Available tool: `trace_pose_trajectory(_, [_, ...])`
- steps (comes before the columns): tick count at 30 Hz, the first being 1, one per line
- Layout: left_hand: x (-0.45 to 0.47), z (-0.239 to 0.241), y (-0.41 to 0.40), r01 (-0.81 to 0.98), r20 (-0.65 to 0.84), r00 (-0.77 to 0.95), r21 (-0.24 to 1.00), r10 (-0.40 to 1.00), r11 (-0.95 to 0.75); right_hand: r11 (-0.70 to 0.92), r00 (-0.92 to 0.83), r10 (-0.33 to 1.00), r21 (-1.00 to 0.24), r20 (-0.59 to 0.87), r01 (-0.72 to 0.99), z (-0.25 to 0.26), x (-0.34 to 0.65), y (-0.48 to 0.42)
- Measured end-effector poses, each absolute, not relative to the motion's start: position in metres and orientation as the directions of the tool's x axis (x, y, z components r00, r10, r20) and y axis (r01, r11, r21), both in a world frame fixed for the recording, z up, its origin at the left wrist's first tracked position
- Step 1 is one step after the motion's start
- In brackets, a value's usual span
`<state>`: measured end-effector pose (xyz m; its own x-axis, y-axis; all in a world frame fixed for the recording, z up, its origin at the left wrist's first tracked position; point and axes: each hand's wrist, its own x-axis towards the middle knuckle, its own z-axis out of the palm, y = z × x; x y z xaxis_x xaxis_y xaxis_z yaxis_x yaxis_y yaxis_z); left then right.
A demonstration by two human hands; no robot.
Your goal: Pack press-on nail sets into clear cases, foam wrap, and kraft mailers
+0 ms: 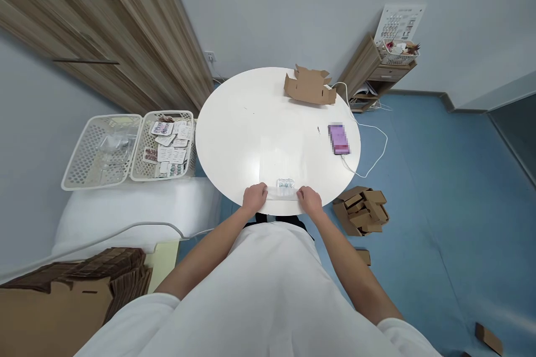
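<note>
A thin see-through plastic sheet [281, 156] lies flat on the white oval table [226, 134], its near edge folded up into a strip. On the sheet, just beyond that fold, rests a small clear pack [285, 183] with a bluish pattern; its exact contents are too small to make out. My left hand [254, 198] pinches the left end of the folded strip. At the opposite end, my right hand [310, 201] grips the strip between thumb and fingers. Both hands are at the table's near edge, one on each side of the pack.
An unfolded cardboard box [310, 86] and a pixelated purple phone [339, 138] with a white cable lie on the table. Left stand two white baskets, one holding several printed cards [171, 153]. A carton of cardboard pieces [360, 211] sits on the floor; flattened boxes [54, 312] are stacked lower left.
</note>
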<state>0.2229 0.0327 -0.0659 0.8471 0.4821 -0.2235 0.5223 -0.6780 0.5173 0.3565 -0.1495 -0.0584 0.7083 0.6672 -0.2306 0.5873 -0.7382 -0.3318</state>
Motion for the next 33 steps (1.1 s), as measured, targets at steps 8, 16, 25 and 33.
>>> trace_pose_trajectory(8, [0.231,-0.062,0.022,0.218,0.009,0.966,0.515,0.260,-0.829,-0.590,0.599,0.799,-0.260,-0.052,0.764,-0.064,0.348,-0.143])
trace_pose_trajectory(16, [0.231,-0.050,0.024,0.066,-0.041,0.998,0.510,0.053,-0.857,-0.375,0.374,0.925,-0.304,-0.065,0.876,-0.057,0.353,-0.147])
trace_pose_trajectory(25, [0.243,-0.054,0.022,0.054,-0.071,0.997,0.505,0.021,-0.861,-0.390,0.361,0.921,-0.339,-0.147,0.856,-0.062,0.358,-0.133])
trace_pose_trajectory(33, [0.229,-0.039,0.025,0.036,-0.075,0.997,0.562,-0.008,-0.826,-0.339,0.305,0.941,-0.377,-0.147,0.862,-0.045,0.339,-0.139])
